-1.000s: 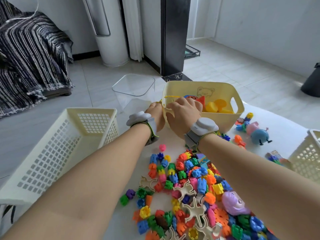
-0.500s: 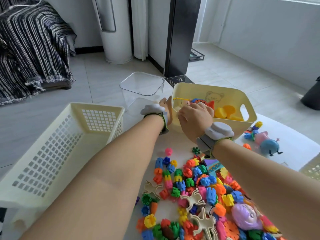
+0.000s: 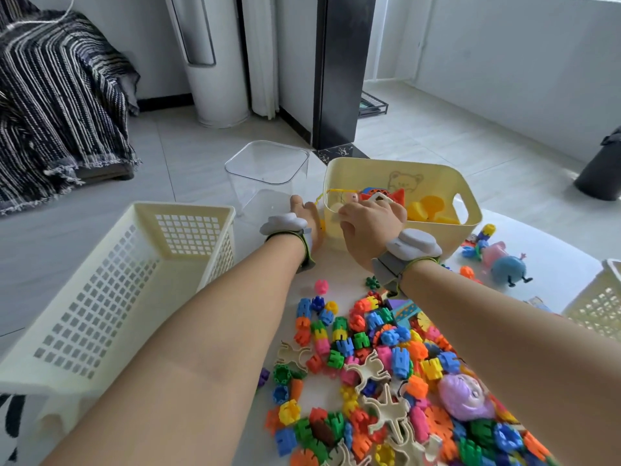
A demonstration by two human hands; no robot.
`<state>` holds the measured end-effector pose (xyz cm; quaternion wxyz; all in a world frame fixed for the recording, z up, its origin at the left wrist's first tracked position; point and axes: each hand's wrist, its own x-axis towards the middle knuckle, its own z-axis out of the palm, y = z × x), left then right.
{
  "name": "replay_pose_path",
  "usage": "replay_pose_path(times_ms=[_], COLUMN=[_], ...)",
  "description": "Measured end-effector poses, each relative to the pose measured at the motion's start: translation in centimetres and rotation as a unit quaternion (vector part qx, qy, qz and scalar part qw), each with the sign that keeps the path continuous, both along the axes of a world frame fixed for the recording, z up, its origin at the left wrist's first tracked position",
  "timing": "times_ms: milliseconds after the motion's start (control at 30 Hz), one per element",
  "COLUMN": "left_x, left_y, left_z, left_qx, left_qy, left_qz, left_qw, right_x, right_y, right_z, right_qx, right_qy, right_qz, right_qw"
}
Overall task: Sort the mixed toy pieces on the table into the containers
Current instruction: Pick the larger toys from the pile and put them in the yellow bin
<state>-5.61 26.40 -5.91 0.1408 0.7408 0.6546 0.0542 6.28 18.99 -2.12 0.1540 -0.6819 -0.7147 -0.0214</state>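
nearest, a large heap of mixed toy pieces (image 3: pixel 386 358) is spread unsorted on the white counter (image 3: pixel 554 250). to the left, a white lattice basket (image 3: pixel 111 290) is seen empty. further off, the right hand (image 3: pixel 369 223) is held at the yellow bin (image 3: pixel 403 200), fingers curled; contents cannot be told. the left hand (image 3: pixel 307 213) is pressed flat against its side. a few toys lie inside; most sorting remains.
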Motion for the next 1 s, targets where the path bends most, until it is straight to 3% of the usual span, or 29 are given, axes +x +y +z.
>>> replay_pose_path(times_ms=[233,433,700,900,1000], left_x=[-0.3,-0.7,-3.0,-1.1,0.1], left_y=[-0.1,-1.2,-3.4,-5.1,-5.8], left_z=[0.4,0.8,5.5,10.6,11.4], left_qx=[0.001,-0.061,0.017,0.154,0.154], left_qy=[0.008,0.033,-0.016,-0.128,-0.124], left_qz=[0.038,0.033,0.004,0.010,-0.026], left_qw=[0.999,0.997,1.000,0.980,0.980], right_x=[0.2,0.1,0.0,-1.0,-1.6], right_y=[-0.4,-0.7,-1.8,-3.1,-3.6], right_z=[0.2,0.5,0.8,2.6,2.8], right_qx=[-0.011,-0.029,-0.051,-0.143,-0.166], right_qy=[0.022,0.021,0.003,-0.031,-0.001], right_qz=[-0.023,-0.015,-0.020,-0.018,0.012], right_qw=[0.999,0.999,0.999,0.989,0.986])
